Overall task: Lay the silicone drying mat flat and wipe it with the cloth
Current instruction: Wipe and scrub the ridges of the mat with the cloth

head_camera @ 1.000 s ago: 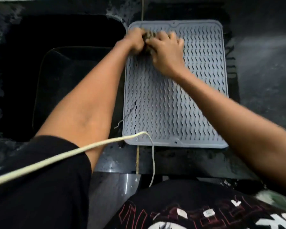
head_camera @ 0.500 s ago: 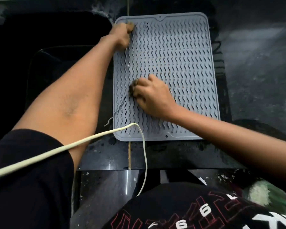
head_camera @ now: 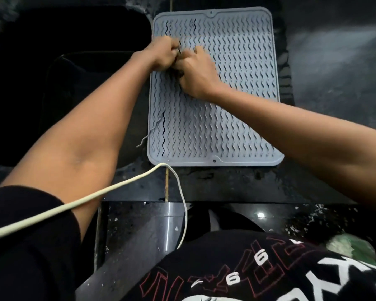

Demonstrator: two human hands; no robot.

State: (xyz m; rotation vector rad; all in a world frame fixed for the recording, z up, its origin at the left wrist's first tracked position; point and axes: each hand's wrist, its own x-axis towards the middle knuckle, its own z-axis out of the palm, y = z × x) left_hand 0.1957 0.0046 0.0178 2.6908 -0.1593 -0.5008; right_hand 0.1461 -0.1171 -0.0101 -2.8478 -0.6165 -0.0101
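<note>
A grey silicone mat with wavy ridges lies flat on the dark counter. Both of my hands meet over its upper left part. My left hand is closed in a fist just inside the mat's left edge. My right hand is closed too and presses against the left one. Only a small dark piece of the cloth shows between the two hands; the rest is hidden by my fingers.
A dark sink basin lies directly left of the mat. A white cable runs from the lower left across the counter's front edge. A loose grey strand hangs off the mat's left edge. A green object sits at the lower right.
My right hand slid with the cloth from the mat's middle up and left. My left hand came down from the top left corner, and the two hands now touch.
</note>
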